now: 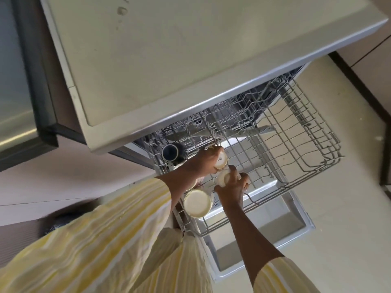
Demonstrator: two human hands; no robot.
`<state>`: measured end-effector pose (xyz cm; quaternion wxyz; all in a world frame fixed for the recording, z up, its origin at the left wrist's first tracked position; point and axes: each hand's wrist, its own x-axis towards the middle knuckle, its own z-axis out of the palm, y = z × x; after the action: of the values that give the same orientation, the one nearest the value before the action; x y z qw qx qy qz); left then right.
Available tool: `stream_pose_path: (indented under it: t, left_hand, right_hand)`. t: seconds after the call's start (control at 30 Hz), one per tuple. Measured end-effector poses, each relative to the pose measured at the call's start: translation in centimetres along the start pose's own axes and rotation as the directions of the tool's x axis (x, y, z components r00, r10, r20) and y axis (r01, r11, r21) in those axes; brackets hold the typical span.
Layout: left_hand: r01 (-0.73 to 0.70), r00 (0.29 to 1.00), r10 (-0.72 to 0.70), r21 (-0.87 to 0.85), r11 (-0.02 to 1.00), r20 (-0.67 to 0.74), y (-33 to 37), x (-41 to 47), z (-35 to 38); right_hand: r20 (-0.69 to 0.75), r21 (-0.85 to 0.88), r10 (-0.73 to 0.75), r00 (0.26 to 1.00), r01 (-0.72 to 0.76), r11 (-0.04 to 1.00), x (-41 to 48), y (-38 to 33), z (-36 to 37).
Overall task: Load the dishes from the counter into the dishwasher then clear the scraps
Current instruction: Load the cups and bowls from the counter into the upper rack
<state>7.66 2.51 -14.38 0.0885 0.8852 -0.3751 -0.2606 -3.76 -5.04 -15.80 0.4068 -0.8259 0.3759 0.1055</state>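
Reaching in: both my hands are over the pulled-out upper rack (306, 144) of the dishwasher, at its near-left corner.
Left grip: my left hand (206, 160) is curled round the first cream cup (221, 162), fingers wrapped over its side, the cup tipped on its side just above the rack wires.
Right grip: my right hand (231, 187) is closed round the second cream cup (222, 179), pinching it from above, right beside the first; the two cups are almost touching.
Cream cups, count: three that I can make out, two in my hands and a third cream cup (197, 203) sitting in the rack below my left forearm, its round pale face turned up at me.
Dark mugs, count: one dark mug (170, 152), lying on its side in the rack's far-left part, mouth towards me.
Writing: the first cup carries small dark letters that look like "SIS", with another character I cannot read; nothing legible on the others.
Racks, count: one wire rack drawn out, the rest of it bare wire.
Door: the dishwasher door (264, 231) lies open underneath the rack.
Surface: the pale surface (190, 49) overhangs the machine, with a few small marks near its far end.
Sleeves: two, yellow-and-white striped (105, 240).
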Motion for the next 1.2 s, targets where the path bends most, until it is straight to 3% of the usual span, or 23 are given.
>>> stream_pose_path:
  t: [0.2, 0.6, 0.9, 1.2]
  left_hand:
    - [-0.026, 0.994, 0.007, 0.171, 0.985, 0.111, -0.7, 1.5, 1.1]
    - [-0.012, 0.979, -0.016, 0.133, 0.991, 0.205, -0.8, 2.3, 1.8]
    - [0.097, 0.981, -0.120, 0.153, 0.983, 0.151, -0.3, 2.6, 1.6]
    - [0.165, 0.978, -0.163, -0.005, 0.986, 0.130, -0.4, 2.8, 1.7]
  right_hand:
    - [-0.022, -0.070, -0.034, 0.999, 0.032, 0.997, 1.0, 0.6, 0.5]
    - [0.040, -0.199, -0.081, 0.996, 0.087, 0.976, 1.4, 1.9, 0.8]
    - [0.011, -0.222, -0.099, 0.995, 0.099, 0.970, 1.1, 2.1, 1.0]
    - [0.023, -0.342, -0.073, 0.997, 0.076, 0.937, 1.3, 2.0, 0.9]
